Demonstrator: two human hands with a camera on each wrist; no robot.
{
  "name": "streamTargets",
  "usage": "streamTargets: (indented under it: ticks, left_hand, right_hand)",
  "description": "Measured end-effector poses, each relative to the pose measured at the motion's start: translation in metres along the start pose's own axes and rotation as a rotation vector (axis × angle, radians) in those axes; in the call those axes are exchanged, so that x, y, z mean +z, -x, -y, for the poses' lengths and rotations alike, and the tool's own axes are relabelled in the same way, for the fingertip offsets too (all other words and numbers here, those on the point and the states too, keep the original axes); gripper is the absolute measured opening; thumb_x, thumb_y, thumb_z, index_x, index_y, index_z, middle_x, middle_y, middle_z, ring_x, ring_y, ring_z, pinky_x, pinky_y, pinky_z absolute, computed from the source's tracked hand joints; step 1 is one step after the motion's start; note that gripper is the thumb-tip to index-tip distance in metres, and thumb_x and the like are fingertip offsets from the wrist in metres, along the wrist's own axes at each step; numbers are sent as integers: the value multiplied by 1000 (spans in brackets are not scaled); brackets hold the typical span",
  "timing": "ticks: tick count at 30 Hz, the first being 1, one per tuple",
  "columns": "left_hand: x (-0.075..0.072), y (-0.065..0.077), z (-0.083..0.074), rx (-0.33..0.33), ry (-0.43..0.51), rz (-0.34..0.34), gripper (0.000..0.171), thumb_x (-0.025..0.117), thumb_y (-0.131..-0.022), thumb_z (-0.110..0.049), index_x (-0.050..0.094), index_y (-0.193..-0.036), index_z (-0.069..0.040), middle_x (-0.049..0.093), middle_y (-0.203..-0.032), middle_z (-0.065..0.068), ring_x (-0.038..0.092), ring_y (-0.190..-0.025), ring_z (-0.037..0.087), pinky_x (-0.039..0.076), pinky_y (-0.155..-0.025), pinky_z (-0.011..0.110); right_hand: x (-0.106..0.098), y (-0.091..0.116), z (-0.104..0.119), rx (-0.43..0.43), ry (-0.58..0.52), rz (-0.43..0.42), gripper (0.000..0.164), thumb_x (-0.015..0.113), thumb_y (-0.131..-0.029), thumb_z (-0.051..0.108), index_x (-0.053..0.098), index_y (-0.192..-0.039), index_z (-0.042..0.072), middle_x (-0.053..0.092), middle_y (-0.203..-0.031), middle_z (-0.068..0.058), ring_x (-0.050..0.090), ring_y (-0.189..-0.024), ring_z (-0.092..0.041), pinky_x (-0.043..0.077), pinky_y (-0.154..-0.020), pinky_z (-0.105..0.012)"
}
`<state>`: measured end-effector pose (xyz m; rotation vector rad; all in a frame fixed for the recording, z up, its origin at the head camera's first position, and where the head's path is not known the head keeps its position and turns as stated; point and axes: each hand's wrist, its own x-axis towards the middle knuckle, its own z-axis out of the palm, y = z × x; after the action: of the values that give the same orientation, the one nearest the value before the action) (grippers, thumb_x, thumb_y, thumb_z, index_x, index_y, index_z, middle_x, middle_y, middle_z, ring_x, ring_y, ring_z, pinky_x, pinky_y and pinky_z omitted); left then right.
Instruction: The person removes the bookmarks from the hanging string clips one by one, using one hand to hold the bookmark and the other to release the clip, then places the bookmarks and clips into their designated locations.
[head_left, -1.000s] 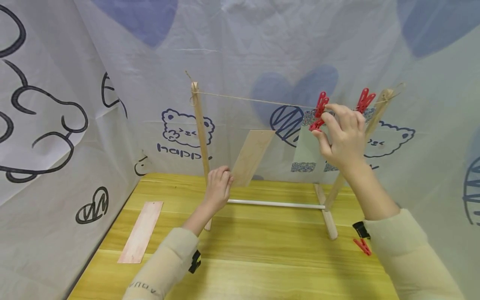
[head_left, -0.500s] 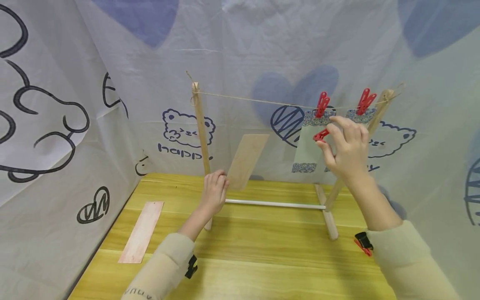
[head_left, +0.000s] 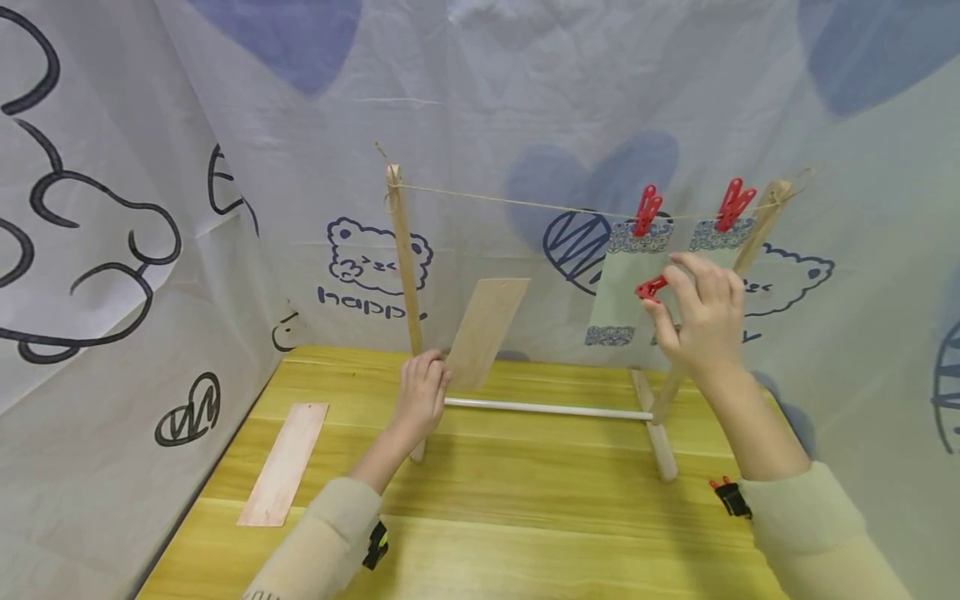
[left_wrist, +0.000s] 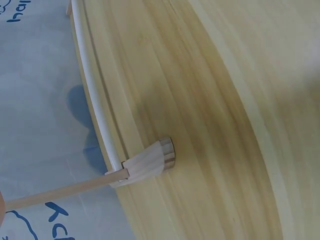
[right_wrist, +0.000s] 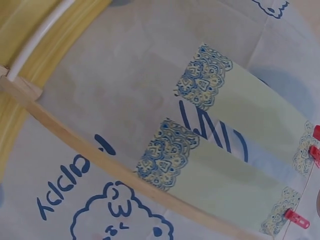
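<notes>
Evidently, the two hands worked well apart, each clamped on something of its own. The left hand [head_left: 422,393] gripped the tan card [head_left: 491,329] near its lower left corner, a hold that kept the upper edge uncovered. The card was in midair and tilted, below the string [head_left: 510,200] and short of touching it. The right hand [head_left: 707,312] pinched a loose red clothespin [head_left: 649,288] between thumb and fingers, likely so that one end poked out past the fingertips; it was too small in the head view to tell whether its jaws were spread.

The string ran from the left post [head_left: 406,258] to the right post [head_left: 763,218], a height that presumably let thin sheets hang without touching the table [head_left: 480,508]. Two pale green cards [right_wrist: 260,105] with patterned bands hung there side by side, one red clip [head_left: 647,212] biting the top of each so that it dropped from the line.

Around them, a pinkish card [head_left: 285,467] lay flat at the left of the table, and a white rod [head_left: 547,408] ran low along the stand. From the head, the right hand hid much of the second pale card, while the left hand blocked part of the left post. A black buckle [head_left: 733,502] sat beside the right sleeve [head_left: 810,517], with two red tips just behind it.
</notes>
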<state>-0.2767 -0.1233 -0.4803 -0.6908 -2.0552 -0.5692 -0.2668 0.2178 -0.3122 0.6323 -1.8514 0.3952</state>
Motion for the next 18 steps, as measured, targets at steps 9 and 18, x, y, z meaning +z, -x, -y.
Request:
streamTargets:
  ticks: [9,18]
  left_hand:
    - [-7,11,5,-10,2,-4,41,23,-101,-29,46,-85,0,48,-101,17,44,-91,33,34,-79,45]
    - [-16,27,14,-24,-48,-16,42,23,-101,-30,46,-83,0,50,-99,19,46,-89,35,35,-77,47]
  right_hand:
    - [-4,15,-6,29,19,19,54,42,-91,51,54,-99,-1,53,-113,-18,46,-101,-37,28,-88,-53]
    - [-11,33,-15,66,46,47,58,40,-91,54,53,-99,-1,52,-113,-18,45,-104,-38,28,-88,-54]
